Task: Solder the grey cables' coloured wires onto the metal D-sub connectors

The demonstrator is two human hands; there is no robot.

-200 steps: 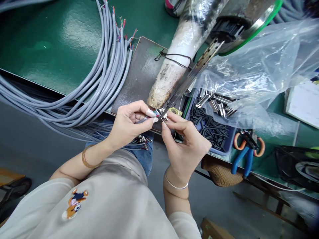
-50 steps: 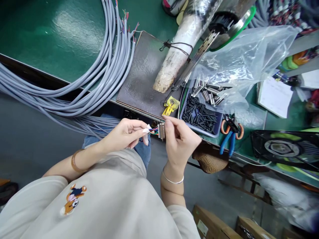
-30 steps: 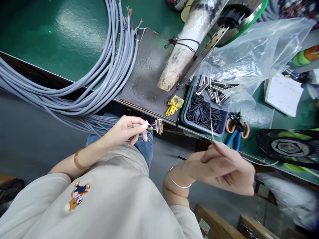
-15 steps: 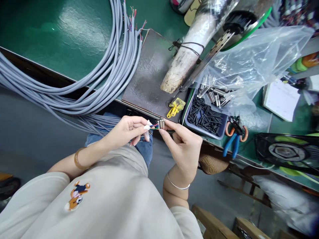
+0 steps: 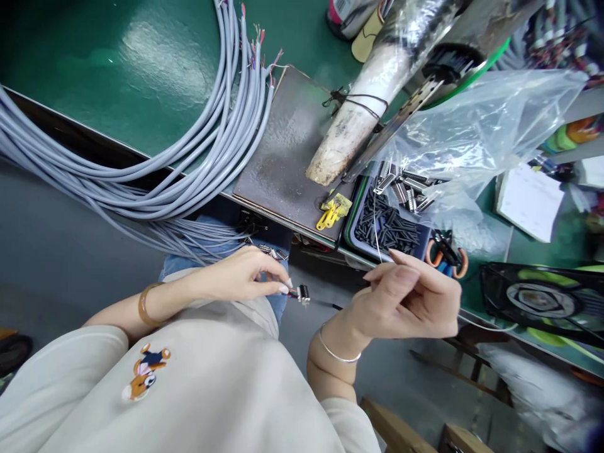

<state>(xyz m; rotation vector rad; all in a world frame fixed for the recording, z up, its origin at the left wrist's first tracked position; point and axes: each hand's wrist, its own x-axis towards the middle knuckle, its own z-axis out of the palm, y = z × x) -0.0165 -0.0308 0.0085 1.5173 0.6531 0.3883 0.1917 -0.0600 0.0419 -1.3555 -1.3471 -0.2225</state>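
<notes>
My left hand (image 5: 252, 274) pinches the short coloured wires of a metal D-sub connector (image 5: 302, 293), which sticks out to the right of my fingertips. Over to the right, in front of the bench edge, my right hand (image 5: 408, 296) is closed with thumb and fingers together. From its fingertips a thin silvery solder wire (image 5: 377, 233) runs up across the bin. More connectors (image 5: 271, 251) on grey cables lie on my lap, beyond my left hand. A small dark blurred thing (image 5: 336, 307) shows beside my right wrist; its kind is unclear.
A blue bin (image 5: 346, 236) holds black tubes (image 5: 389, 229) and loose connector parts (image 5: 408, 189) under a clear plastic bag (image 5: 476, 138). Grey cables (image 5: 202, 145) hang over the bench's left side. A metal rod (image 5: 394, 129), wrapped roll (image 5: 346, 132) and pliers (image 5: 446, 255) are near.
My right hand has let go of the connector and moved right and toward me, now with solder wire at its fingertips. My left hand has lowered toward my body with the connector.
</notes>
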